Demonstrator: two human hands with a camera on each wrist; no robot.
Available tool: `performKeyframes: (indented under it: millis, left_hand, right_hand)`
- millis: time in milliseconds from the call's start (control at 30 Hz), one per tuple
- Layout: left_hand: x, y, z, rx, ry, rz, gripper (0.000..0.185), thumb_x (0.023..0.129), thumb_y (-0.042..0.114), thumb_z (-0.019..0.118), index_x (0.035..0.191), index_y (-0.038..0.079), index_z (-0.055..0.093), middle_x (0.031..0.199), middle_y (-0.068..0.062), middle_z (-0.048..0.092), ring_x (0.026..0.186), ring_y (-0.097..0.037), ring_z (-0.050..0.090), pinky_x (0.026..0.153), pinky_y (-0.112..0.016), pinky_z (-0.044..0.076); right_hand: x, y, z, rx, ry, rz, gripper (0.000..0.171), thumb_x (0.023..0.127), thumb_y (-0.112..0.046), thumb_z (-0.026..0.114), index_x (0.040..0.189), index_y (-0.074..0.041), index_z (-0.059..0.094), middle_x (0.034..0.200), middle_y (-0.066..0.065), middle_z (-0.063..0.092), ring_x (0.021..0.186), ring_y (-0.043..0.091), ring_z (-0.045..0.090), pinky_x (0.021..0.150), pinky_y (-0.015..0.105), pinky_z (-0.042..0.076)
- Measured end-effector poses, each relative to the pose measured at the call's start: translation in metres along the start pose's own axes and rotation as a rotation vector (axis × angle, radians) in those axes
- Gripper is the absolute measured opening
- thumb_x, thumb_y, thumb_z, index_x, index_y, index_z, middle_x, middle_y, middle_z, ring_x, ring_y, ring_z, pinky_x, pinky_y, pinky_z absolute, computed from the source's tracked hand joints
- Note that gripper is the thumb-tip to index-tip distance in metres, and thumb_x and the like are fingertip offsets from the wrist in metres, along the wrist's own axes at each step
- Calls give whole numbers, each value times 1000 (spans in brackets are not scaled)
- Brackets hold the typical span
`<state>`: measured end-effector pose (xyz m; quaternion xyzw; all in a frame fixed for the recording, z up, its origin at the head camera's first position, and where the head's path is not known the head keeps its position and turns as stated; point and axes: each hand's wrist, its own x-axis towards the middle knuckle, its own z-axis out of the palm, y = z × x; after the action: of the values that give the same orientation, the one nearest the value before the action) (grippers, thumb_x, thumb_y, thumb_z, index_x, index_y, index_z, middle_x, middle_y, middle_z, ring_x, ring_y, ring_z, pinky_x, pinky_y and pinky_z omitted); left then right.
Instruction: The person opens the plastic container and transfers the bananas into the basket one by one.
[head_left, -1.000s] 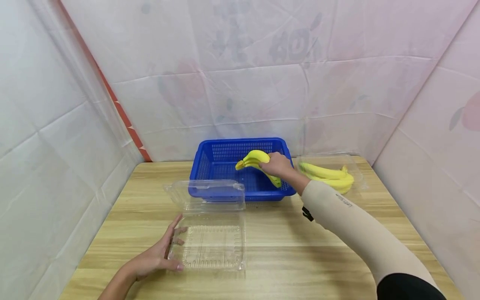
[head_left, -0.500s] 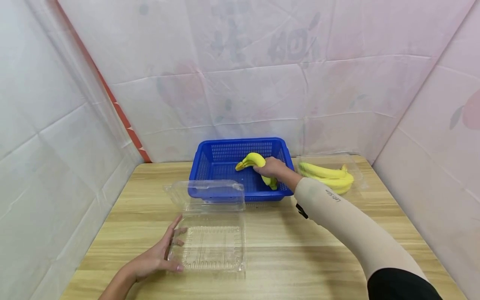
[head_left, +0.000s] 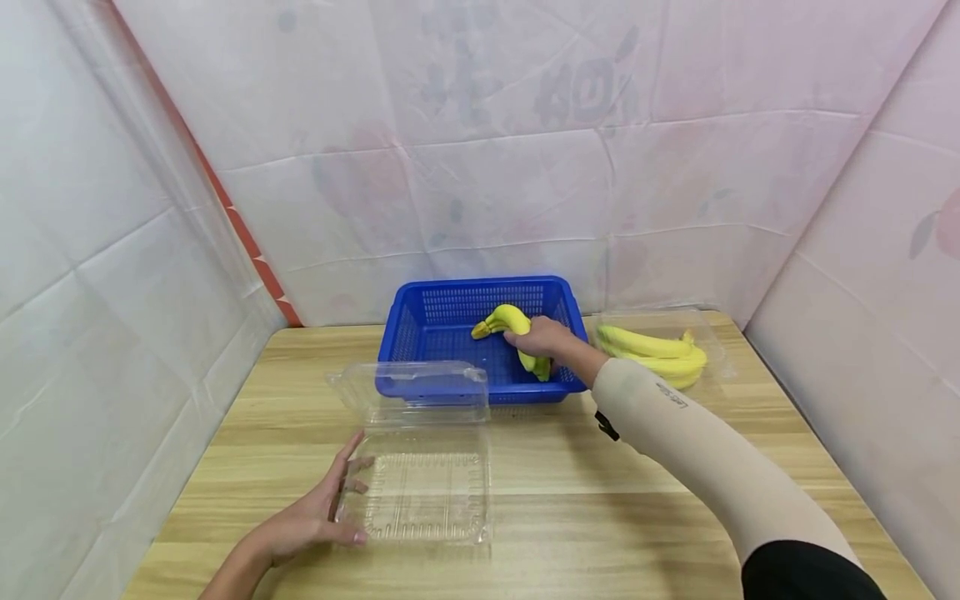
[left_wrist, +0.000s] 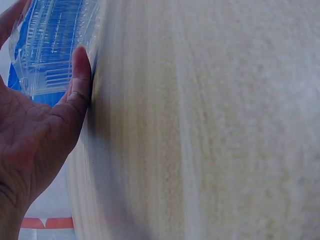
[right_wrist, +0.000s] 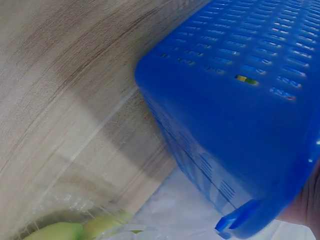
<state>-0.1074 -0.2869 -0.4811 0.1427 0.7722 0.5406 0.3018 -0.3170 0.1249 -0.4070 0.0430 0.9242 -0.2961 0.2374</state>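
Pale wood-grain tabletop (head_left: 600,492) carries a perforated blue plastic basket (head_left: 450,321) and a ribbed clear clamshell box (head_left: 420,492). Right hand (head_left: 543,335) reaches into the basket, its grip curled around curved yellow bananas (head_left: 506,318). Left hand (head_left: 315,512) lies flat, fingers straight, touching the box's left edge.

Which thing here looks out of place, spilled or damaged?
Nothing stands out. The right hand grips bananas inside the blue basket; the left hand rests against the open clear clamshell box. More bananas lie in another clear box.
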Motion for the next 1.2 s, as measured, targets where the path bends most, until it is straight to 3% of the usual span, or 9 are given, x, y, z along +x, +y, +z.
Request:
performKeyframes:
  millis: [133, 300, 500, 700, 1000, 1200]
  left_hand:
    - [0, -1, 0, 1, 0, 5, 135, 89, 15, 83, 168, 38, -24, 174, -29, 6, 146, -50, 27, 109, -63, 42]
    - [0, -1, -1, 0, -1, 9, 135, 89, 14, 83, 168, 36, -24, 174, -28, 6, 145, -50, 27, 107, -55, 43]
    - [1, -1, -1, 2, 1, 8, 135, 89, 14, 83, 168, 34, -24, 175, -29, 6, 144, -48, 28, 106, -51, 43]
    - [0, -1, 0, 12, 1, 16, 135, 89, 14, 83, 169, 30, -24, 174, -29, 6, 141, -45, 31, 103, -47, 43]
    - [0, -1, 1, 1, -3, 11, 135, 89, 14, 83, 168, 37, -24, 174, -29, 6, 143, -49, 28, 103, -47, 44]
    - [1, -1, 0, -3, -6, 12, 134, 89, 14, 82, 168, 37, -24, 174, -29, 5, 144, -50, 27, 104, -48, 44]
  right_hand:
    - [-6, -2, -1, -56, 19, -33, 89, 105, -61, 54, 166, -1, 29, 149, 23, 58, 119, 36, 70, 95, 51, 64]
    - [-14, 0, -4, -158, 80, -99, 96, 106, -63, 51, 169, 3, 20, 169, 26, 40, 145, 44, 54, 117, 57, 50]
    - [-27, 7, -7, -188, 198, -182, 98, 106, -65, 49, 172, -3, 11, 173, 24, 34, 155, 47, 41, 123, 65, 42]
    - [-56, 12, -7, -145, 321, -375, 88, 107, -59, 53, 171, -7, 22, 173, 22, 35, 160, 45, 33, 127, 67, 35]
    - [-104, 31, 12, -79, 441, -629, 66, 107, -45, 62, 159, -6, 49, 159, 19, 57, 147, 42, 54, 118, 62, 48]
    - [-119, 47, 30, -17, 510, -769, 46, 105, -33, 68, 144, -7, 66, 140, 16, 71, 120, 35, 72, 94, 54, 62]
